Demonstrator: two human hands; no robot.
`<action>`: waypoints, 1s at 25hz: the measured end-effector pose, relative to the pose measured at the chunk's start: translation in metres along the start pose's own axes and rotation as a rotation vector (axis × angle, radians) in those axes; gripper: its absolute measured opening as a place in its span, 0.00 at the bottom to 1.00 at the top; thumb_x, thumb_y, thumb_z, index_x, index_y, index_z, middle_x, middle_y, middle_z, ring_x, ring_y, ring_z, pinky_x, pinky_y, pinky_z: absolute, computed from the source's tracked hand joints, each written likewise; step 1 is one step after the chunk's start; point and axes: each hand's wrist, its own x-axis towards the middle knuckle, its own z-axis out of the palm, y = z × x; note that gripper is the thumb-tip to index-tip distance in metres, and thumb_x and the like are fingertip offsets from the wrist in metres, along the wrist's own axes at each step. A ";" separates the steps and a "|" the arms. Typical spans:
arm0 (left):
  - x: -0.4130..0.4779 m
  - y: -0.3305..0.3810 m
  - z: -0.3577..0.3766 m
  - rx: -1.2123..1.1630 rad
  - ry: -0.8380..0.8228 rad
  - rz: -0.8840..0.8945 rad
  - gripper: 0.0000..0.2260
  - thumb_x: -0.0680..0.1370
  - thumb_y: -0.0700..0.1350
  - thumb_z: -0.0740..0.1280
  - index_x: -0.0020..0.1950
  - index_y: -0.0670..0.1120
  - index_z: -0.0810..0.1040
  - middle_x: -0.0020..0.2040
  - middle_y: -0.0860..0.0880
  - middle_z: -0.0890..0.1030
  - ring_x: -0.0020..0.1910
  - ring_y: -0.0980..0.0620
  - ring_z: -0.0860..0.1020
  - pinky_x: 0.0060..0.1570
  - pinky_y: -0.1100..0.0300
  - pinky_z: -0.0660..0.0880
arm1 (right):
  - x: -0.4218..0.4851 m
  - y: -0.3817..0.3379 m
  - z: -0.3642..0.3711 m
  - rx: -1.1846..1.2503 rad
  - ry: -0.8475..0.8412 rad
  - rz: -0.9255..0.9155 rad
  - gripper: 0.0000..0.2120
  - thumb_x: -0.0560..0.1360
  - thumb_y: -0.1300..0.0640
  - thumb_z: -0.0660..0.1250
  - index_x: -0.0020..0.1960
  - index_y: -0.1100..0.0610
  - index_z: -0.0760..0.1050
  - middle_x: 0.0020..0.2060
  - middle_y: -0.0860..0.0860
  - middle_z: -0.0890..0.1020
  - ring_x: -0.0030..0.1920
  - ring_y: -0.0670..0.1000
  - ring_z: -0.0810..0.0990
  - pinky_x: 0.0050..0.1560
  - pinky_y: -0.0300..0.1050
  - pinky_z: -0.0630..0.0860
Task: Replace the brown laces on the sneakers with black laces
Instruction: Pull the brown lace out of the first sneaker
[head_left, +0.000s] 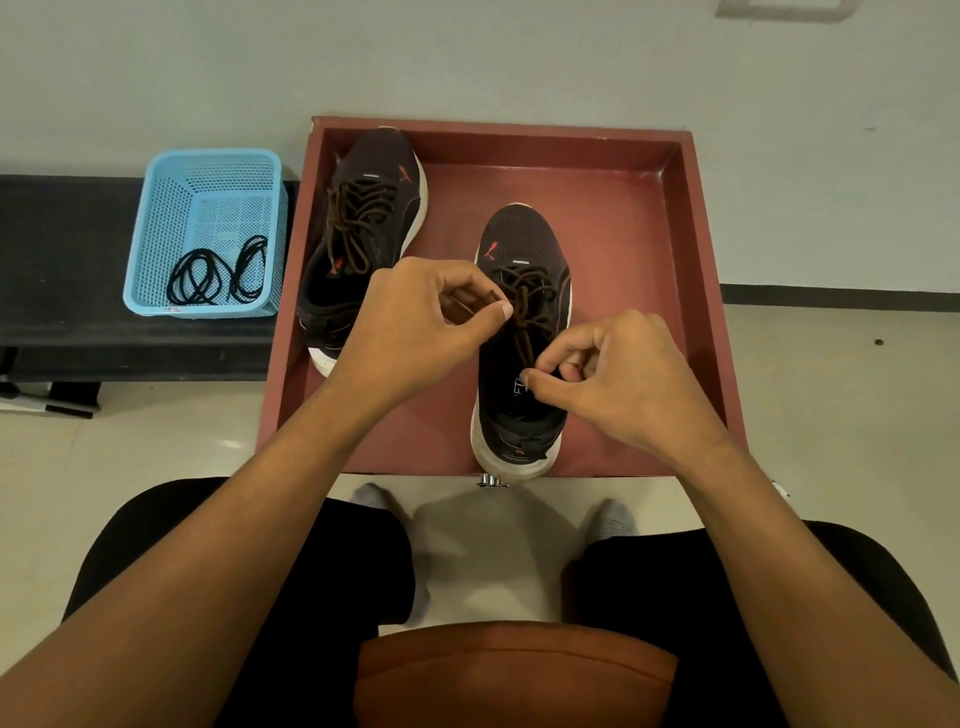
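Nearest the lens: an orange-brown rounded surface (514, 670) at the person's lap (garment or object, not determinable), with dark-trousered thighs on either side.

Fingers. On the left hand (415, 322), the thumb and forefinger are closed in a pinch on a strand of the brown lace (527, 306) at the upper eyelets, and the other fingers (457, 278) are curled. On the right hand (618, 374), the fingertips (525, 378) pinch the same lace lower down, over the tongue. Judgement: one hand anchors while the other draws slack, which is consistent with undoing the knot or the topmost crossing. Unlacing is at an early stage, since the lace runs through every visible eyelet.

The near sneaker (519, 239) stands upright in the red tray (623, 218), heel at the tray's near edge. It is probably placed so for reach from above. The second sneaker (374, 150) sits further back against the tray's left wall, laced in brown and touched by neither hand.

The black laces (208, 278) lie loosely coiled in the blue basket (156, 208). The basket sits on the black table (62, 249) just left of the tray, well apart from both hands. Judgement: staged within the left arm's reach and not yet needed.
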 end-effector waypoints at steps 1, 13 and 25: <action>0.000 0.001 0.000 -0.009 0.004 -0.006 0.03 0.79 0.49 0.75 0.47 0.51 0.87 0.38 0.58 0.85 0.37 0.62 0.84 0.46 0.58 0.84 | 0.000 0.001 -0.002 0.040 -0.008 0.004 0.07 0.72 0.46 0.80 0.37 0.45 0.85 0.25 0.44 0.78 0.24 0.43 0.72 0.33 0.41 0.73; 0.004 -0.001 -0.006 -0.305 0.124 -0.101 0.04 0.80 0.45 0.73 0.49 0.45 0.86 0.39 0.47 0.86 0.39 0.49 0.86 0.39 0.54 0.84 | -0.008 0.019 -0.054 0.356 -0.317 -0.042 0.05 0.70 0.53 0.82 0.40 0.53 0.88 0.32 0.57 0.82 0.35 0.51 0.75 0.41 0.44 0.73; 0.006 0.000 -0.018 -0.450 0.299 -0.155 0.11 0.83 0.49 0.71 0.46 0.42 0.81 0.36 0.47 0.80 0.35 0.50 0.83 0.33 0.53 0.82 | -0.002 0.055 -0.072 0.724 -0.297 -0.110 0.19 0.66 0.41 0.83 0.39 0.56 0.83 0.32 0.55 0.73 0.33 0.54 0.65 0.32 0.39 0.67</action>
